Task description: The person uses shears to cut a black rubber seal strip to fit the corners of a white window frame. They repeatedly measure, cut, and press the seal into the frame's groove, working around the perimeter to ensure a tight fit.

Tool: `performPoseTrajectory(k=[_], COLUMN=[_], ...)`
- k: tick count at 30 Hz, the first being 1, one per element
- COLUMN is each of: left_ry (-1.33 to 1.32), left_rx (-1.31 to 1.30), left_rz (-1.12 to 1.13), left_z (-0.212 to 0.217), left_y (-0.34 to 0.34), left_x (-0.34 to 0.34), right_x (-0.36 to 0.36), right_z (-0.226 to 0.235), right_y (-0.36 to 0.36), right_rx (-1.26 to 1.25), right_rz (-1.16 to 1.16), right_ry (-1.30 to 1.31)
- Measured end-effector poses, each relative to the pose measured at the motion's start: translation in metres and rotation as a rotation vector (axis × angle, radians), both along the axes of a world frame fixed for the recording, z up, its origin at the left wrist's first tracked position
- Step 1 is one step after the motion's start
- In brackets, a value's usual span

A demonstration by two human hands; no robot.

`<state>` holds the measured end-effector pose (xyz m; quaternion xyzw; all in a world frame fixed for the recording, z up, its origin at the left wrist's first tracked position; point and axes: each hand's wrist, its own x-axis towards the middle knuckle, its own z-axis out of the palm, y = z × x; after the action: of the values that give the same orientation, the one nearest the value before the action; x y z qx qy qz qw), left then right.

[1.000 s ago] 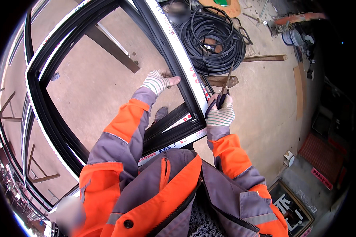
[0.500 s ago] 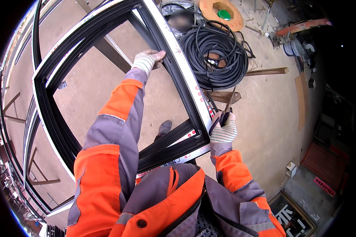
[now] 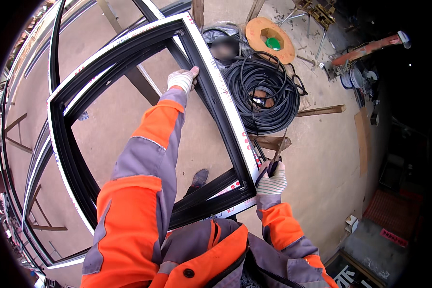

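A large window frame (image 3: 228, 108), black inside with white, film-covered outer faces, lies tilted before me. My left hand (image 3: 181, 80), in a white striped glove with bare thumb tip, reaches across its opening. That hand is closed on the black inner edge of the right-hand rail, below the far corner; its other fingers are partly hidden. At the near right corner my right hand (image 3: 272, 180), gloved too, grips dark-handled scissors (image 3: 278, 150) with the blades pointing away from me. The blades are beside the frame's outer edge.
Beyond the right rail lies a coil of black rubber strip (image 3: 264, 98), with an orange reel (image 3: 281, 36) behind it. Wooden pieces (image 3: 321, 111) lie on the floor. More frames (image 3: 55, 53) extend left, and a framed panel (image 3: 353, 273) stands low right.
The whole scene sits lower in the picture as the view has shifted. Along the right rail, my left hand has moved slightly toward the far corner. My right hand keeps its place by the near corner.
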<state>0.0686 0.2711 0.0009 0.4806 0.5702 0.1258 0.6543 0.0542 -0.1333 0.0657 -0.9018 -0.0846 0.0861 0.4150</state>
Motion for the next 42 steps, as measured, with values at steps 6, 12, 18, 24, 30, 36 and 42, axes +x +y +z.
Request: performPoseTrajectory(k=[6, 12, 18, 24, 30, 36, 42], left_ry=[0.061, -0.071, 0.152, 0.365, 0.373, 0.489, 0.608], left_rx=[0.035, -0.077, 0.118, 0.24, 0.315, 0.681, 0.901], left_rz=[-0.022, -0.031, -0.422, -0.552, -0.652, -0.9, -0.806], left_z=[-0.004, -0.014, -0.018, 0.064, 0.108, 0.125, 0.117], left_y=[0.009, -0.008, -0.056, -0.167, -0.262, -0.288, -0.315], left_x=[0.002, -0.04, -0.183, -0.326, -0.401, -0.423, -0.434], right_x=[0.0, -0.002, 0.002, 0.011, 0.022, 0.03, 0.046], right_z=[0.0, 0.003, -0.003, -0.024, -0.033, -0.031, -0.024], right_y=[-0.002, 0.003, 0.0, -0.006, -0.009, -0.031, -0.085], right_rx=[-0.013, -0.036, -0.033, -0.047, 0.049, 0.129, 0.122], right_rz=[0.011, 0.006, 0.054, 0.095, 0.137, 0.208, 0.226], right_ry=[-0.012, -0.052, 0.009, -0.089, -0.048, 0.071, 0.08])
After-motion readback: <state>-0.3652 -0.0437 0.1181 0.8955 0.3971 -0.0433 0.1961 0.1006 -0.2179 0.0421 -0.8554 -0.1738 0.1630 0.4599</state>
